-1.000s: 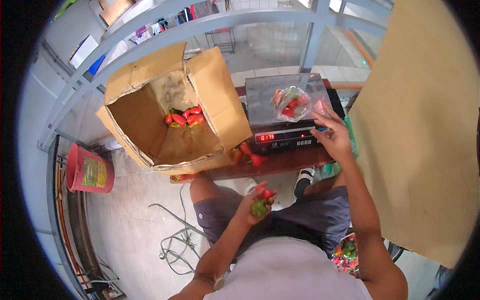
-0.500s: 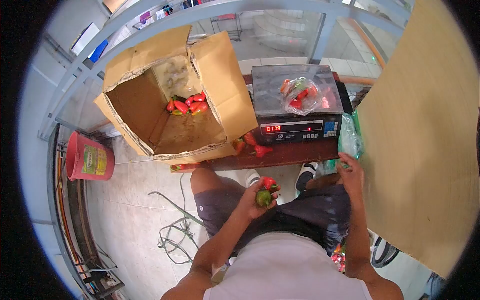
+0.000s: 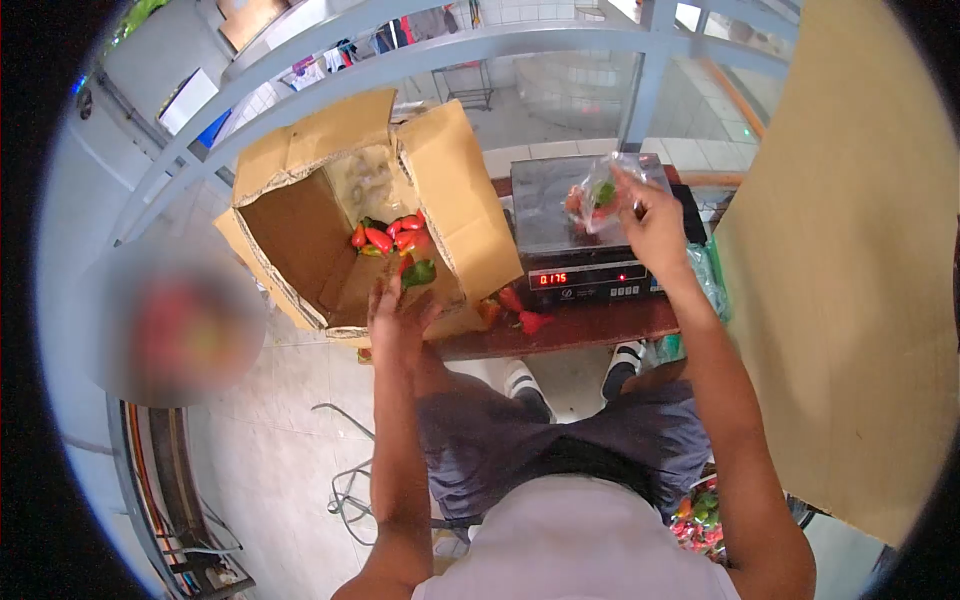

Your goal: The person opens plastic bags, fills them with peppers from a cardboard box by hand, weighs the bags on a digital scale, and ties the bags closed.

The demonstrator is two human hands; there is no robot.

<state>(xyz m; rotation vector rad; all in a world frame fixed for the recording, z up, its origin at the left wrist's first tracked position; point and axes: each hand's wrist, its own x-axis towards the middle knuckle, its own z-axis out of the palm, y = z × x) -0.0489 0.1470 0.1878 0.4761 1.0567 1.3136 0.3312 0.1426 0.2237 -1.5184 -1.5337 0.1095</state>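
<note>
My left hand [image 3: 397, 320] is at the front opening of the cardboard box [image 3: 465, 190], fingers apart. Just past its fingertips, inside the box, a green pepper [image 3: 419, 273] and a red one show, apparently clear of the fingers. Several red peppers [image 3: 379, 239] lie deeper in the box. My right hand [image 3: 643, 210] pinches the top of a clear plastic bag [image 3: 604, 195] with red and green peppers in it, over the plate of the black scale [image 3: 540, 210]. The red display reads 0.175.
Loose red peppers [image 3: 535, 321] lie on the dark red bench [image 3: 600, 328] before the scale. A tan board [image 3: 840, 270] rises at the right. A container of peppers [image 3: 700, 515] is by my right thigh. Cord [image 3: 350, 505] lies on the floor; a blurred patch is at left.
My left hand has moved from my lap to the box with the peppers it held. My right hand has risen from beside the bench and taken hold of the bag's top.
</note>
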